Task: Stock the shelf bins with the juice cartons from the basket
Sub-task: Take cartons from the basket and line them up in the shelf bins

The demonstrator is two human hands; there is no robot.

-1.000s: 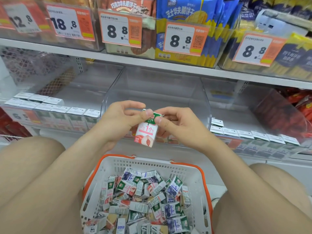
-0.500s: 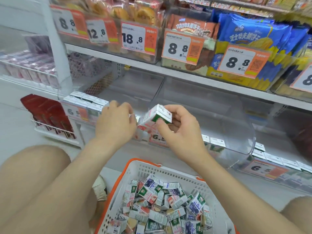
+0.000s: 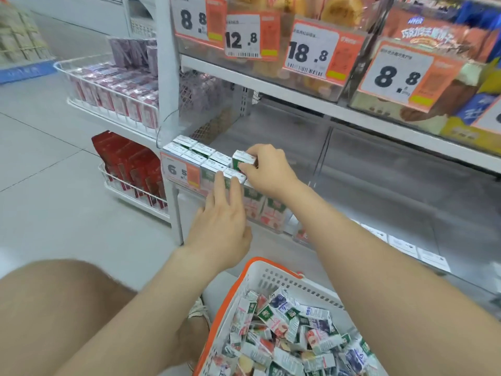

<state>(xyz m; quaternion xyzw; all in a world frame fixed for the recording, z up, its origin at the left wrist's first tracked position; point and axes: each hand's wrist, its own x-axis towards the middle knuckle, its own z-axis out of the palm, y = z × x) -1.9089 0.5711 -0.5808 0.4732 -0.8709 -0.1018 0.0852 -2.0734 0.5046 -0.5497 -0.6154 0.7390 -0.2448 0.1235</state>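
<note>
Head view of a shop aisle. A clear shelf bin (image 3: pixel 271 213) at the left end of a white shelf (image 3: pixel 379 169) serves as landmark. Inside it, juice cartons (image 3: pixel 200 156) stand upright in rows along the front wall, white tops up; the space behind them and the clear compartments to the bin's right show bare grey shelf floor. The right hand (image 3: pixel 267 169) reaches over the bin's front wall, fingers closed around one green-and-white carton (image 3: pixel 242 160) held at the right end of the rows, raised slightly above its neighbours. The left hand (image 3: pixel 225 215) lies against the outside of the bin's front wall, fingers extended and loosely spread, tips touching the carton tops, gripping nothing. An orange-and-white price tag (image 3: pixel 180 169) reading 6.5 is fixed to the bin's left front. Below the bin, nearest the camera, a white basket (image 3: pixel 271 278) with an orange rim holds a loose heap of mixed cartons (image 3: pixel 292 332). Above the bin, an upper shelf carries snack packs behind tags marked 8.8, 12.8 and 18.8. Left of the bin, wire racks (image 3: pixel 113 109) hold pink and red packs over pale grey floor tiles (image 3: pixel 48 158).
</note>
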